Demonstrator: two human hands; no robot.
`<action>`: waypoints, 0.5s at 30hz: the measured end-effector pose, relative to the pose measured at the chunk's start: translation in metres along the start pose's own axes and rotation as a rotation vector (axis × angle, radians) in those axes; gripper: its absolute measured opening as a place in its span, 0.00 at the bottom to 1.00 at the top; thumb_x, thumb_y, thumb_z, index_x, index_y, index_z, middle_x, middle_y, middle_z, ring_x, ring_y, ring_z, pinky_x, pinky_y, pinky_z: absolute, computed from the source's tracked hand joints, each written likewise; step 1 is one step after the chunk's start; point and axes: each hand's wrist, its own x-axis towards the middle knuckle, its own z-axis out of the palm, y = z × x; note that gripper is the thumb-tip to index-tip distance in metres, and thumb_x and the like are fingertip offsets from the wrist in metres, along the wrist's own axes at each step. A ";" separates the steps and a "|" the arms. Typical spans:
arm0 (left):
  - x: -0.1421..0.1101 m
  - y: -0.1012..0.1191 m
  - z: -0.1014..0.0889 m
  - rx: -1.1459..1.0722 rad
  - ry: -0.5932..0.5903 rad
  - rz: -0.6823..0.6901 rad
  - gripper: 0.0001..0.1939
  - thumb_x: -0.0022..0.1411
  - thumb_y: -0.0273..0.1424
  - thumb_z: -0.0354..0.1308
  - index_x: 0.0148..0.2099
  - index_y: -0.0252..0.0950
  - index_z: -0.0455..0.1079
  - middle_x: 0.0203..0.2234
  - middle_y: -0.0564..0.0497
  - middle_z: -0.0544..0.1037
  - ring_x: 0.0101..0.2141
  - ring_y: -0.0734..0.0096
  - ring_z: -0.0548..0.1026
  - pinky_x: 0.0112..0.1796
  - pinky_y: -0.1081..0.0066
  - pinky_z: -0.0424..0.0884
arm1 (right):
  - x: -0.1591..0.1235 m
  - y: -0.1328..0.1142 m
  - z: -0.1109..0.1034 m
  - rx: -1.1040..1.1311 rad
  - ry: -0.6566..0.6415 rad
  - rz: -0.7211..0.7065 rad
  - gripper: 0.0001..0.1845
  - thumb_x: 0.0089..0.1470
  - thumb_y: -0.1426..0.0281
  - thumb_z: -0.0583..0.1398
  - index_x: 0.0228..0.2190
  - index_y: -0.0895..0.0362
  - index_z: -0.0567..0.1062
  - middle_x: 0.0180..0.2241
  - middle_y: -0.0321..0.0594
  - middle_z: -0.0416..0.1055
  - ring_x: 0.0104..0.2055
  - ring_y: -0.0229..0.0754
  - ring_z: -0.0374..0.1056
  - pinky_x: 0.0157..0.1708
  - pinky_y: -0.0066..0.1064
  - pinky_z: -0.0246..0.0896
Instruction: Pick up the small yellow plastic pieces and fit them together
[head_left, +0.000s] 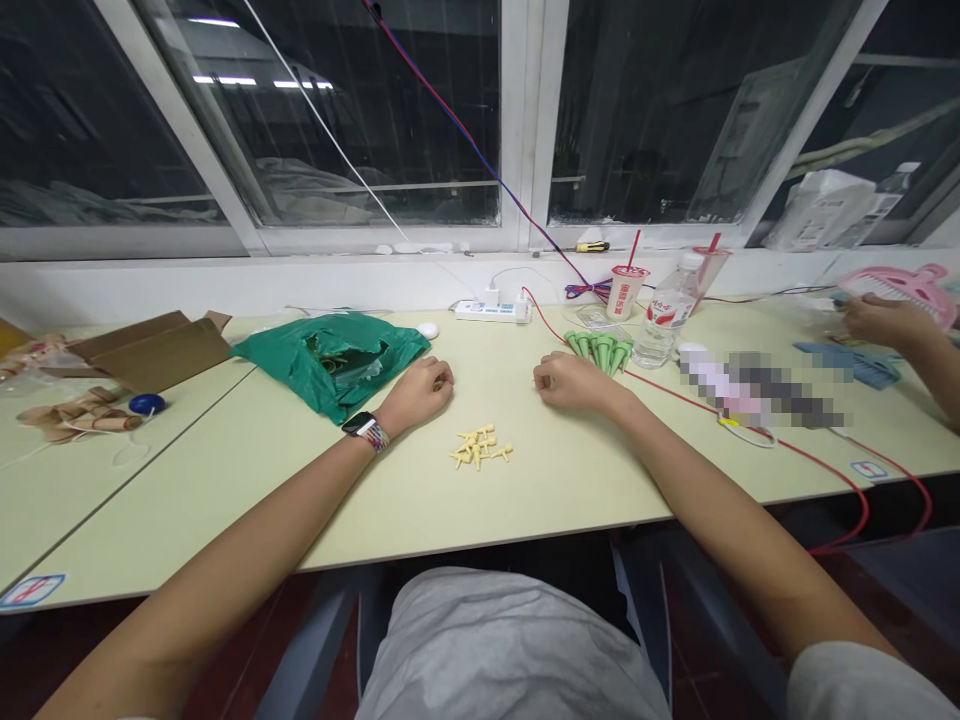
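Note:
Several small pale-yellow T-shaped plastic pieces [478, 447] lie in a loose pile on the table between my forearms. My left hand [421, 391] is closed just beyond the pile, beside a torn green plastic bag [289, 362]; a small bit of something shows at its curled fingers, too small to name. Closed as well, my right hand [568, 382] rests to the right of the pile, and what it holds, if anything, is hidden. Just behind it lies a bunch of green cone-shaped plastic spikes [600, 350].
At the left are a cardboard box [154, 352] and wooden pieces with a blue ball [146, 404]. A power strip [491, 311], a cup with a straw [626, 293] and a water bottle [663, 315] stand at the back. Another person's hand [881, 322] holds a pink dustpan [911, 288].

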 end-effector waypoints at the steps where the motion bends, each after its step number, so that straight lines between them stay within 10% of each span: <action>1: 0.000 0.000 0.000 0.003 -0.001 0.002 0.06 0.61 0.29 0.53 0.36 0.38 0.71 0.33 0.45 0.76 0.39 0.55 0.73 0.43 0.58 0.68 | 0.000 0.000 0.000 -0.004 -0.001 -0.003 0.05 0.54 0.77 0.61 0.30 0.55 0.77 0.38 0.42 0.77 0.45 0.43 0.69 0.35 0.30 0.53; 15: 0.001 0.003 -0.001 -0.012 0.016 -0.007 0.10 0.68 0.33 0.48 0.39 0.38 0.71 0.35 0.43 0.76 0.40 0.53 0.74 0.45 0.55 0.69 | -0.004 0.006 -0.020 0.011 -0.013 0.161 0.04 0.52 0.71 0.63 0.32 0.55 0.79 0.37 0.39 0.79 0.37 0.41 0.69 0.32 0.30 0.51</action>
